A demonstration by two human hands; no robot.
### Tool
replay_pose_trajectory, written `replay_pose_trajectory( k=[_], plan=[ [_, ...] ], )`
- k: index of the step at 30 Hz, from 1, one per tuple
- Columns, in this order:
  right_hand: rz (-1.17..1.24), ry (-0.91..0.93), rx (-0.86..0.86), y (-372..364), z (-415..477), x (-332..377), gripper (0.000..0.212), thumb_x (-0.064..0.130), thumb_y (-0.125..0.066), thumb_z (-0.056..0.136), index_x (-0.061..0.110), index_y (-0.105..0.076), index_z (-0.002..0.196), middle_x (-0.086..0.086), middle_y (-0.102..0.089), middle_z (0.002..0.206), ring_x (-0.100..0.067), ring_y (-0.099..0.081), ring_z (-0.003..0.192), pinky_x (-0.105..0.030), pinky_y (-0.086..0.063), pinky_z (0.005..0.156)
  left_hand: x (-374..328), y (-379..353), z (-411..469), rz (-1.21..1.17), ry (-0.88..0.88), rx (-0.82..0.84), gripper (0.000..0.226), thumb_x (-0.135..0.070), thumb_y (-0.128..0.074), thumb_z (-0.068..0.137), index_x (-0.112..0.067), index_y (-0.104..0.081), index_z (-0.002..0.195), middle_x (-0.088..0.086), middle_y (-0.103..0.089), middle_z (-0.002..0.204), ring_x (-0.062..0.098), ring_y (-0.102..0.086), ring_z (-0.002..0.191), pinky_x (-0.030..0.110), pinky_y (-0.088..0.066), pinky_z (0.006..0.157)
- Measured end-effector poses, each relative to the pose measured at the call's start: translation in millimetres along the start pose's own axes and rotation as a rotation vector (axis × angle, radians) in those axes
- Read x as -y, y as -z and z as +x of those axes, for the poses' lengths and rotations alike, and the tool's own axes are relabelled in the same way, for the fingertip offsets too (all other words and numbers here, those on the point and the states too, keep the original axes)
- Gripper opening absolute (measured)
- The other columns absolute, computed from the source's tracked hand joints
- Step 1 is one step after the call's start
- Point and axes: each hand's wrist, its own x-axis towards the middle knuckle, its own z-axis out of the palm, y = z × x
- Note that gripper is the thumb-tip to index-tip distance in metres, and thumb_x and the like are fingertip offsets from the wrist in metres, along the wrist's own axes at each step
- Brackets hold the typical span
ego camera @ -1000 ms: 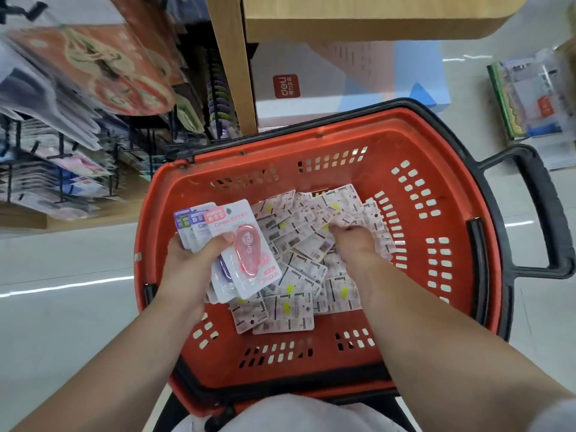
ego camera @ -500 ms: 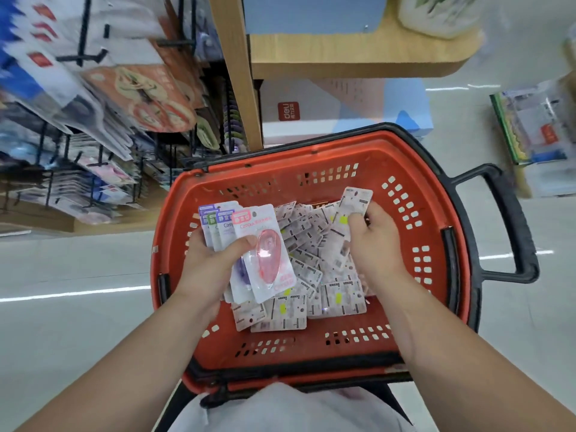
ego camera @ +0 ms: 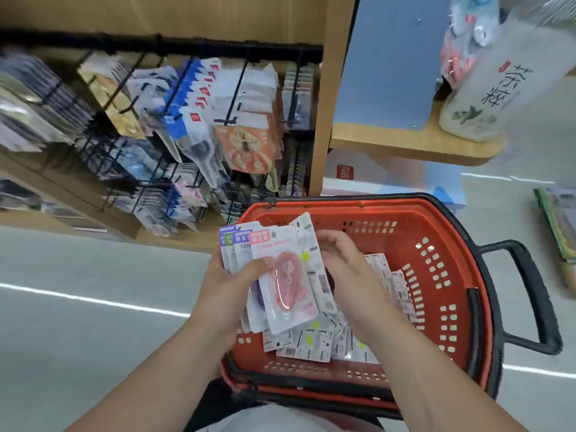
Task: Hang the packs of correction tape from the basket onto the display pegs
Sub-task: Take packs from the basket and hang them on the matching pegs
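Lifted clear of the pile since half a second ago, the right hand (ego camera: 349, 269) is pinching one face-down pack (ego camera: 311, 241) by its right edge and laying it against the stack (ego camera: 285, 282), just behind the pink front card. The left hand (ego camera: 227, 291) is clamping that fanned stack, with the thumb lying across its front. Both are hovering over the basket (ego camera: 480, 294), where loose packs (ego camera: 311, 344) are lying face-down. The pegs (ego camera: 240, 85) are standing stocked at upper left, well apart.
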Motion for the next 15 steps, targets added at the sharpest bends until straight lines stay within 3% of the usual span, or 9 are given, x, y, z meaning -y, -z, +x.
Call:
replay_pose_trajectory(
  k=[5,7,9,11,13,15],
  plan=[
    [-0.055,0.012,0.002,-67,6,8,0.049,0.022,-0.080,0.087,0.034,-0.056,0.129,0.009,-0.069,0.112,0.003,-0.069,0.085,-0.014,-0.053,0.062,-20,64,-7,-0.062,-0.048,-0.010,0.047,-0.013,-0.078,0.079,-0.016,-0.069,0.124,0.011,-0.079,0.114,0.033,-0.077,0.101,0.040,-0.060,0.077],
    [-0.094,-0.012,0.022,-99,9,12,0.040,0.023,-0.083,0.084,0.028,-0.063,0.118,0.007,-0.073,0.104,0.004,-0.069,0.081,-0.012,-0.052,0.064,-31,96,-10,-0.086,-0.051,-0.001,0.045,-0.015,-0.076,0.077,-0.017,-0.071,0.122,0.012,-0.079,0.113,0.034,-0.077,0.100,0.038,-0.061,0.072],
    [-0.108,-0.016,0.066,-139,9,16,0.024,0.020,-0.083,0.083,0.015,-0.072,0.104,-0.008,-0.077,0.092,-0.011,-0.070,0.075,-0.016,-0.053,0.061,-41,134,-12,-0.110,-0.059,0.013,0.031,-0.007,-0.074,0.088,-0.018,-0.072,0.116,0.010,-0.081,0.107,0.029,-0.079,0.092,0.034,-0.061,0.064],
    [-0.069,-0.006,0.078,-181,8,18,0.033,0.018,-0.085,0.079,0.005,-0.069,0.105,-0.015,-0.076,0.087,-0.018,-0.068,0.072,-0.023,-0.053,0.057,-52,173,-14,-0.127,-0.058,0.025,0.026,-0.003,-0.067,0.094,-0.020,-0.073,0.113,0.009,-0.081,0.103,0.027,-0.079,0.087,0.034,-0.062,0.063],
    [-0.048,0.015,0.076,-223,5,20,0.042,0.017,-0.087,0.075,0.007,-0.065,0.109,-0.004,-0.077,0.087,-0.012,-0.070,0.074,-0.022,-0.052,0.059,-64,213,-16,-0.132,-0.066,0.046,0.028,-0.007,-0.074,0.088,-0.021,-0.075,0.112,0.011,-0.081,0.107,0.031,-0.079,0.092,0.039,-0.063,0.071],
    [-0.039,0.042,0.088,-275,1,25,0.038,0.012,-0.084,0.080,0.009,-0.063,0.112,0.003,-0.077,0.089,-0.007,-0.071,0.075,-0.017,-0.051,0.058,-78,262,-18,-0.140,-0.084,0.043,0.032,-0.011,-0.078,0.081,-0.023,-0.076,0.111,0.011,-0.081,0.108,0.031,-0.079,0.093,0.039,-0.064,0.072]
  ],
)
